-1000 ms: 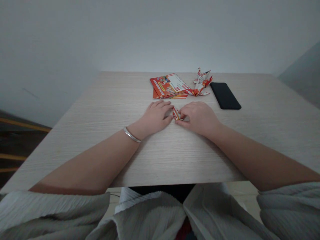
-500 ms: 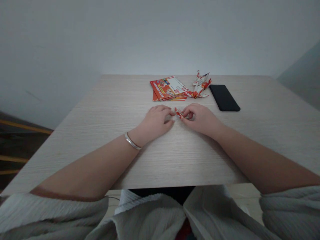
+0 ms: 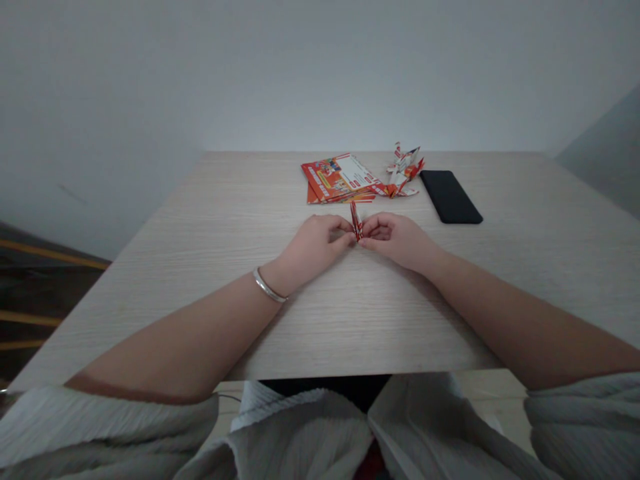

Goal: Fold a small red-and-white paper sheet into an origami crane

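Note:
A small, narrow piece of folded red-and-white paper (image 3: pixel 356 219) stands upright between my two hands, its top end pointing away from me. My left hand (image 3: pixel 320 245), with a silver bangle at its wrist, pinches the paper's lower part from the left. From the other side my right hand (image 3: pixel 395 240) grips the same lower part between thumb and fingers, with the other fingers curled. The fingertips cover some of the paper's lower end.
Beyond my hands, a stack of red-and-white printed sheets (image 3: pixel 337 179) lies on the pale wooden table (image 3: pixel 240 200). Folded paper shapes (image 3: pixel 404 175) sit beside it, touching or overlapping its right edge. A black phone-like slab (image 3: pixel 450 197) lies farther right.
My left hand has moved right and closed on the paper, which only my right hand held before. The paper now stands more upright and shows more of its length.

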Tool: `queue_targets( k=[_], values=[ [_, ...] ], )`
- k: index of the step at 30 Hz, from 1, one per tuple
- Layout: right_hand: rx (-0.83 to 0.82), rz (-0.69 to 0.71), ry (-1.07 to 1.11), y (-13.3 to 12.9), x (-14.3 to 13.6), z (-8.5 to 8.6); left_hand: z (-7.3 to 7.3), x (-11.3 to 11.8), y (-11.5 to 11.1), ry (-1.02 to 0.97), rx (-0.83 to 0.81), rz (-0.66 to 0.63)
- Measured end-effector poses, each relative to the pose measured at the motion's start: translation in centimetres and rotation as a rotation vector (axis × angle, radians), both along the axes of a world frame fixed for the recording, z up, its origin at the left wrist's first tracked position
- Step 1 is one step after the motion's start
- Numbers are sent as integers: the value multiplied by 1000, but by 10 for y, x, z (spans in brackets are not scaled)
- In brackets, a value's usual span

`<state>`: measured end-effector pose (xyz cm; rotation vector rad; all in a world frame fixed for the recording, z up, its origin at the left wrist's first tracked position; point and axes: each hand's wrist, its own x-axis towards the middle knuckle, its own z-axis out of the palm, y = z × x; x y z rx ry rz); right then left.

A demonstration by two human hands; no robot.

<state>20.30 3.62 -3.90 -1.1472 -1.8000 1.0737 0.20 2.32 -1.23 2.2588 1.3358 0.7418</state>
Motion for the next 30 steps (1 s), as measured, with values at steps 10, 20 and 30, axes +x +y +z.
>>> queue_targets(
  k=[10,20,30],
  values=[
    [4,-24,10,2,-1,-2,-2,-1,3,-62,-21,-6],
    [47,49,-32,-4,-2,2,-3,0,0,-134,38,-62],
    [380,38,-223,-9,-3,13,-1,1,-2,-201,55,-16]
  ],
)
